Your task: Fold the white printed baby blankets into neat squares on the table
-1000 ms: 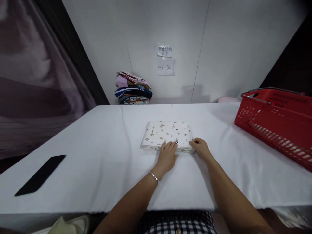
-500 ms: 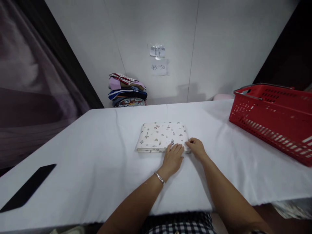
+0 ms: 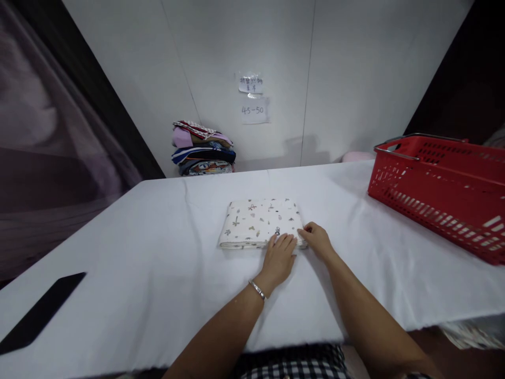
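A folded white cloth (image 3: 260,218) with a small printed pattern lies flat in the middle of the table, its layered edge facing me. My left hand (image 3: 279,258), with a silver bracelet at the wrist, rests fingers outstretched on the cloth's near edge, right of its middle. Close beside it, my right hand (image 3: 317,241) pinches the cloth at its near right corner. The fingertips of that hand are partly hidden against the fabric.
A white sheet covers the table (image 3: 165,295). To the right stands a red plastic basket (image 3: 434,195) with a metal handle. Folded fabrics (image 3: 205,150) are stacked at the back against the wall, below two paper notes (image 3: 255,110). A flat black object (image 3: 41,313) lies at left.
Both hands keep nearly the same place on the cloth. The whole view has shifted slightly, with no clear movement of the cloth itself.
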### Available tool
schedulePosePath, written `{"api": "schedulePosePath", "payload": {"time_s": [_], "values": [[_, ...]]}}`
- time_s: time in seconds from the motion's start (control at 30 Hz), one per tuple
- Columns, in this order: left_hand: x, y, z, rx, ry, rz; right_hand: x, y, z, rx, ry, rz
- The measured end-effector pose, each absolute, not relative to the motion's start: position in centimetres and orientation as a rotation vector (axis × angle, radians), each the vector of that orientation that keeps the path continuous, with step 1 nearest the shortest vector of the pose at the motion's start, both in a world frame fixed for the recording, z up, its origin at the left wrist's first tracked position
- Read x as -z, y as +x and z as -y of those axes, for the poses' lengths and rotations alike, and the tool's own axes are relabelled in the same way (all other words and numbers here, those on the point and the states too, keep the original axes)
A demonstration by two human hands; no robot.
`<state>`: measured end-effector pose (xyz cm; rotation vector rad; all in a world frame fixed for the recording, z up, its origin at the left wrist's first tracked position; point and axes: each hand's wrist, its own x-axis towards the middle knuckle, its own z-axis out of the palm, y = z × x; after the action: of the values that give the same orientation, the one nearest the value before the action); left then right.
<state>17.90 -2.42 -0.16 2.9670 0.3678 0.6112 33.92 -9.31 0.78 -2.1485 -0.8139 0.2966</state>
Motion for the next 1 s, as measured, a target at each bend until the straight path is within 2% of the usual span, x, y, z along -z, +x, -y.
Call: {"api": "schedulePosePath", "payload": {"time_s": [0.6,1.0], "values": [[0.05,17.84,2.25,-0.600,2.951,-0.345,-0.68,33.87,8.92,-0.272,-2.096,0.857],[0.12,17.58,2.21,-0.581,2.923,-0.321,-0.86,34.26,9.34,-0.371,-2.171,0.800]]}}
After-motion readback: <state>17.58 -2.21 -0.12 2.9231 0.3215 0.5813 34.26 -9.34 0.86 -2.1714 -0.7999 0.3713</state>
